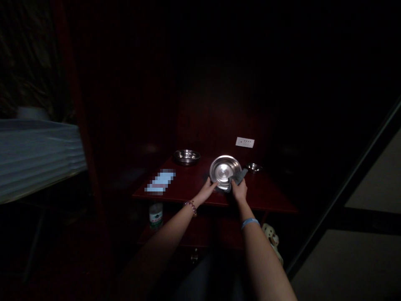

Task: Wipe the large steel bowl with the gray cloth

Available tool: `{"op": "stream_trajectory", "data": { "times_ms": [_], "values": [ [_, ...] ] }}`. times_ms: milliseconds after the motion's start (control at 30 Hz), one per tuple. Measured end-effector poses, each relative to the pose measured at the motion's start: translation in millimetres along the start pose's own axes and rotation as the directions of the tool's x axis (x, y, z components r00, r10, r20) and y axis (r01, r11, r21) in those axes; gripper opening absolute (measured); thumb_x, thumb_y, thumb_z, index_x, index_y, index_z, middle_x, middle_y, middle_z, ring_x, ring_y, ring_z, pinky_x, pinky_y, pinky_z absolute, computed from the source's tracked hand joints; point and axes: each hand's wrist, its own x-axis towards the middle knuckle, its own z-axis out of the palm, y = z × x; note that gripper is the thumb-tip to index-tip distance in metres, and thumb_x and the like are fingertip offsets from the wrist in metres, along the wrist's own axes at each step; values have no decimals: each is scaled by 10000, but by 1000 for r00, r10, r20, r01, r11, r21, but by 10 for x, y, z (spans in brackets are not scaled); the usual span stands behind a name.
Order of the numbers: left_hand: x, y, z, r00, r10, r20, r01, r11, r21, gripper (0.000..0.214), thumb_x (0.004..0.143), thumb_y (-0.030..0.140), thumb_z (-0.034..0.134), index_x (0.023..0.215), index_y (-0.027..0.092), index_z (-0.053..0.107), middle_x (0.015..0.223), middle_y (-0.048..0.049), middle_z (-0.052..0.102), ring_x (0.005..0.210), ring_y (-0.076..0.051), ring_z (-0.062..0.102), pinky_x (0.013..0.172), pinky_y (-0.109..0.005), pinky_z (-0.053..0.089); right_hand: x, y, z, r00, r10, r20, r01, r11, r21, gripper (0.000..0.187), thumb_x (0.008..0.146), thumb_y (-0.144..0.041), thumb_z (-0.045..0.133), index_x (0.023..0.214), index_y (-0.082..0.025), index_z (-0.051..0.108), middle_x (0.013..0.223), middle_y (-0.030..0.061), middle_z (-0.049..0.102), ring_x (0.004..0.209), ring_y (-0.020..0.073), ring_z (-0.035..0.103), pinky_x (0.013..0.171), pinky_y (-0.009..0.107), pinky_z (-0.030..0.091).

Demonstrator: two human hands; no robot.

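Note:
A shiny steel plate (223, 169) is tilted up toward me over the dark red table (269, 196). My left hand (207, 190) grips its lower left rim. My right hand (239, 190) is closed on a grey cloth (239, 176) pressed against the plate's lower right edge. A beaded bracelet circles my left wrist and a light blue band my right.
A steel bowl (187, 156) stands at the table's back left and a small steel dish (253, 167) at the back right. A pale flat item (160, 181) lies on the left. A water bottle (156, 215) sits below. A white socket plate (244, 142) is on the wall. The room is very dark.

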Motion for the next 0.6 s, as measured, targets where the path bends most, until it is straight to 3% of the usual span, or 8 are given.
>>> {"op": "stream_trajectory", "data": {
  "times_ms": [233, 467, 600],
  "values": [
    [-15, 32, 1, 996, -23, -86, 23, 1000, -7, 456, 868, 255, 549, 1315, 176, 509, 1365, -131, 574, 1201, -252, 567, 1008, -414, 466, 47, 64, -18, 996, 10, 88, -10, 1000, -3, 443, 758, -319, 665, 1172, -167, 624, 1053, 98, 728, 986, 228, 687, 888, 307, 516],
    [16, 43, 19, 985, 40, -167, -53, 996, -68, 402, 909, 330, 505, 1261, 151, 581, 1389, -121, 571, 1312, -231, 498, 1150, -385, 307, 32, 7, -83, 999, -28, 16, 28, 1000, -14, 423, 775, -340, 648, 1145, -137, 665, 1064, 132, 729, 985, 251, 687, 889, 319, 510],
    [28, 43, 30, 984, 49, -169, -63, 995, -79, 437, 907, 411, 521, 1259, 158, 585, 1388, -114, 575, 1310, -229, 503, 1143, -352, 312, 16, -23, -84, 999, -42, 0, 42, 999, -16, 398, 780, -355, 634, 1116, -147, 683, 1042, 123, 737, 978, 252, 689, 873, 311, 519]
  ]
}}
